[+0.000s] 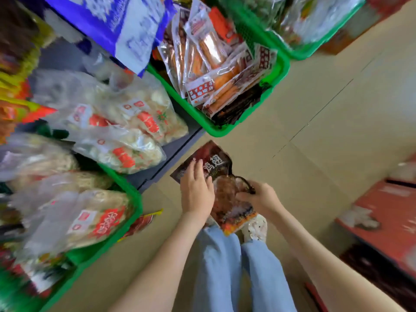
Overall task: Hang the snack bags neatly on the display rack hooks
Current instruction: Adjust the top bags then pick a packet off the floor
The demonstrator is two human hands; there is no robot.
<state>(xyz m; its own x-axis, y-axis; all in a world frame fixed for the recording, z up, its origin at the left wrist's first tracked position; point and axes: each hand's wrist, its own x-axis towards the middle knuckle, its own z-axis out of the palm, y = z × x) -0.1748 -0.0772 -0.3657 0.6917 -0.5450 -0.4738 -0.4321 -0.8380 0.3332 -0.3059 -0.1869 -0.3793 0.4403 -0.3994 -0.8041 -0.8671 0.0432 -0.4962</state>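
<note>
Head view: left hand (197, 192) flat on snack bag (216, 163) (dark red); right hand (259, 199) pinches it.

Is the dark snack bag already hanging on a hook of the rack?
No, the dark snack bag is above the floor, gripped by the right hand, with the left hand resting on it.

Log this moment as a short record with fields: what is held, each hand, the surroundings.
held item: one dark snack bag, above the floor
left hand: lies on the bag's upper part, fingers fairly straight
right hand: grips the bag's right edge, fingers curled
nearby: green basket of orange packets; second green basket of pale bags
hooks: none in view
</note>
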